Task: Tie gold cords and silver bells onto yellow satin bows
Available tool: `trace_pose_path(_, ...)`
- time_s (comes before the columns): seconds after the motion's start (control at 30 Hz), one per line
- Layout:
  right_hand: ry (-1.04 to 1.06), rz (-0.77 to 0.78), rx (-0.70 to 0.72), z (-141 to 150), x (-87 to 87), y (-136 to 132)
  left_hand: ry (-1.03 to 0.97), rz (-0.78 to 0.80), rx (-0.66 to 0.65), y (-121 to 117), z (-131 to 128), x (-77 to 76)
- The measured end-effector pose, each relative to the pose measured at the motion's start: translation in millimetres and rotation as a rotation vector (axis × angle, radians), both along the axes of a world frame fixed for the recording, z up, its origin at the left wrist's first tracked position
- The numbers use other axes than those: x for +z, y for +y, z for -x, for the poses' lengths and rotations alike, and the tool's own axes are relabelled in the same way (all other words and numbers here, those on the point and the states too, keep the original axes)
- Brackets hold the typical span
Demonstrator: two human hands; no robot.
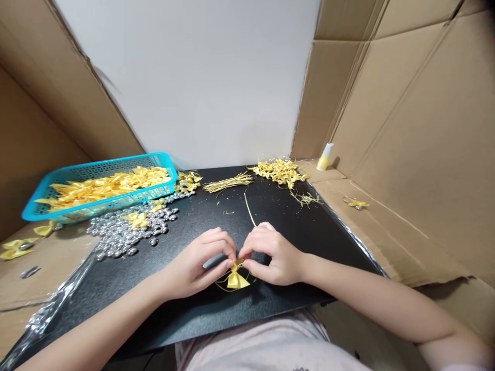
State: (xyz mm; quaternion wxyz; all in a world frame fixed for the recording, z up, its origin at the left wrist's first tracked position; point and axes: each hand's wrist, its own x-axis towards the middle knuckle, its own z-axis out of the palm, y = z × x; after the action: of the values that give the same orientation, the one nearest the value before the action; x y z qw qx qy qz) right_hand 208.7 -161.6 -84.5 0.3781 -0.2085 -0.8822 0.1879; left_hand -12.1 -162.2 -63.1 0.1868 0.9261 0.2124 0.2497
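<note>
My left hand (201,263) and my right hand (270,255) meet over the black mat (216,309) near its front edge. Both pinch a small yellow ribbon bow (235,278) between their fingertips. A thin gold wire (249,208) rises from between the fingers and points away from me. More gold wire loops around the bow on the mat.
A turquoise basket (96,170) of yellow ribbon bows stands at the back left. Silver beads (124,232) lie heaped beside it. A bundle of gold wires (230,182) and a pile of finished bows (280,171) lie at the back. A small yellow bottle (324,157) stands by the cardboard wall (406,129).
</note>
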Motion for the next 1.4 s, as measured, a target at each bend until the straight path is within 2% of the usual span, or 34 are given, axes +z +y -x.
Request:
trace_pose_path(0.1, -0.002, -0.13, -0.01, 2.3, -2.2, -0.5, 0.008, 0.009, 0.008, -0.8, -1.5, 0.6)
trace_pose_path(0.2, 0.0, -0.178, -0.02, 2.1, -1.4, -0.5, 0.002, 0.028, 0.008, -1.1, -1.5, 0.7)
trace_pose_path(0.43, -0.033, -0.15, -0.069, -3.8, 3.2, 2.6, -0.032, 0.044, -0.019, -0.3, 2.8, 0.0)
trace_pose_path(0.73, -0.072, -0.163, -0.141, -18.6, 6.7, 16.2, -0.089, 0.031, 0.029, 2.5, 6.6, 0.3)
trace_pose_path(1.0, -0.058, -0.141, -0.153, -20.8, 6.2, 17.9, -0.105, 0.024, 0.041, 3.2, 8.2, 0.3)
trace_pose_path(1.1, 0.001, -0.046, -0.147, -19.6, 8.3, 15.4, -0.104, -0.001, 0.058, 3.8, 7.4, 0.0)
trace_pose_path(1.2, 0.129, 0.133, -0.112, -14.8, 9.0, 11.9, -0.119, -0.02, 0.072, 3.4, 6.6, -0.5)
trace_pose_path(1.27, 0.229, 0.311, -0.095, -9.7, 7.1, 9.9, -0.132, -0.038, 0.08, 2.5, 5.9, -0.7)
trace_pose_path(1.4, 0.463, 0.789, -0.011, 1.0, -0.5, 7.7, -0.152, -0.069, 0.102, 0.1, 3.8, -1.0)
